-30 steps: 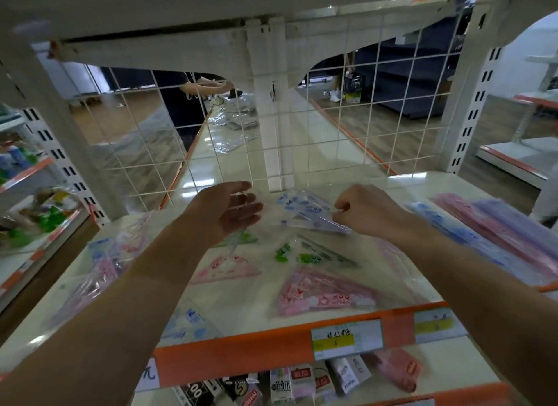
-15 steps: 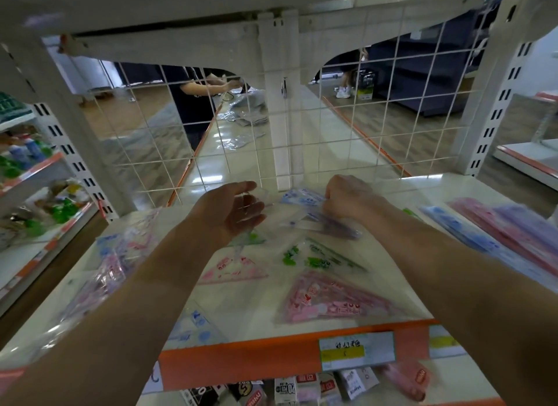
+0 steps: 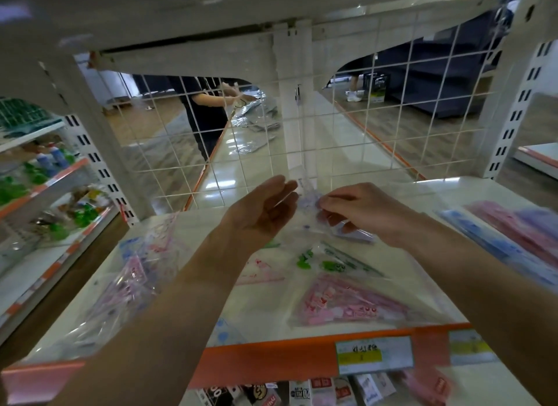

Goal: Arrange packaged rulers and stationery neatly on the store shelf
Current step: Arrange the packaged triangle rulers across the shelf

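Far left of the white post (image 3: pixel 291 109), clear bags of pink rulers (image 3: pixel 133 272) lay heaped on the shelf (image 3: pixel 265 312). Directly below the post, the left hand (image 3: pixel 259 215) was spread with straight fingers beside a blue-printed packet (image 3: pixel 309 198), which the right hand (image 3: pixel 362 212) pinched. Lower still lay a green packet (image 3: pixel 329 263) and a pink packet (image 3: pixel 347 304). Far right of the post lay long packs (image 3: pixel 510 233), blue and pink.

Glossy clear plastic packets (image 3: pixel 347 303) lie on a smooth, shiny shelf (image 3: pixel 271 309) backed by wire mesh (image 3: pixel 377 127).
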`<state>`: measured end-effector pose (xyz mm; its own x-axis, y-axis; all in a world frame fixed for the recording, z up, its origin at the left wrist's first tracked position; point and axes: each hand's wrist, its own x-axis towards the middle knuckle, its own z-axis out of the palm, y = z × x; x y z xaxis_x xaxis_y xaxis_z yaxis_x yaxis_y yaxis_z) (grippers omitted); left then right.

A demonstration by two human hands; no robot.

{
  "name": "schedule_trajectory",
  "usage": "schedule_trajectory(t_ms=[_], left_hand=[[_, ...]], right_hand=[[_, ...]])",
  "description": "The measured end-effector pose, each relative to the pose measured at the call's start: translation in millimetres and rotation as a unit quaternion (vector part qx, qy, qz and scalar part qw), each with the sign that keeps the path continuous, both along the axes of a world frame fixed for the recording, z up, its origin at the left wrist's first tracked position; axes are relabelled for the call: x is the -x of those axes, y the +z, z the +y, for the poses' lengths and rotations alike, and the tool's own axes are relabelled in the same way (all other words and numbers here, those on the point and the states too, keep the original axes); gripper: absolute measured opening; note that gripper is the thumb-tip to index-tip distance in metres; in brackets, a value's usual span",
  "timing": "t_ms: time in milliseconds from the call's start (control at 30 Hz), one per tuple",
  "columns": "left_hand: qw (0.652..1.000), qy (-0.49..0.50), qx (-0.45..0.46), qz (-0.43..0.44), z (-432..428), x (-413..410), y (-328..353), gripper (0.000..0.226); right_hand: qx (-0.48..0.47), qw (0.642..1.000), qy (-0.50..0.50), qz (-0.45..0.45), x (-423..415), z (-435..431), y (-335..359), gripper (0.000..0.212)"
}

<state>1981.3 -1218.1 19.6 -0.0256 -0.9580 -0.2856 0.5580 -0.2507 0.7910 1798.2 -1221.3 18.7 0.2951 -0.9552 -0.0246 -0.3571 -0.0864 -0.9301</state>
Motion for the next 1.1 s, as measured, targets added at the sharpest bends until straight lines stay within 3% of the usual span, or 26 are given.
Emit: schedule_trajectory(t_ms=[167, 367, 467, 633, 833, 933, 1033, 1100], left_hand=[[1.0, -0.018, 0.002, 0.002, 5.0, 4.0, 0.5, 0.007], [0.999, -0.012, -0.031, -0.014, 13.7, 5.4, 0.7, 0.003], [0.999, 0.009, -0.03, -0.016, 15.5, 6.5, 1.9, 0.006], [0.998, 0.019, -0.036, -0.056, 14.1, 9.3, 4.9, 0.007], [0.989, -0.01, -0.039, -0.14, 8.5, 12.9, 2.8, 0.005], [0.957, 0.003, -0.017, -0.289, 3.7, 12.7, -4.1, 0.009], [0.872, 0.005, 0.049, -0.488, 0.5, 13.9, -10.8, 0.018], [0.826, -0.002, 0.078, -0.558, 0.8, 15.8, -13.5, 0.02]], right_hand=[[-0.011, 1.0, 0.015, -0.013, 9.7, 10.2, 1.4, 0.009], [0.057, 0.997, -0.06, -0.004, 22.7, 11.7, 3.8, 0.012], [0.12, 0.989, -0.048, 0.067, 25.7, 13.6, 2.9, 0.017], [0.242, 0.945, -0.044, 0.217, 25.1, 21.1, 4.0, 0.022], [0.246, 0.929, -0.071, 0.268, 29.6, 21.3, 3.6, 0.019], [0.234, 0.922, -0.084, 0.298, 36.4, 17.6, -0.1, 0.02], [0.216, 0.915, -0.084, 0.33, 39.5, 14.4, -6.9, 0.02], [0.198, 0.914, -0.077, 0.346, 39.2, 11.9, -12.3, 0.019]])
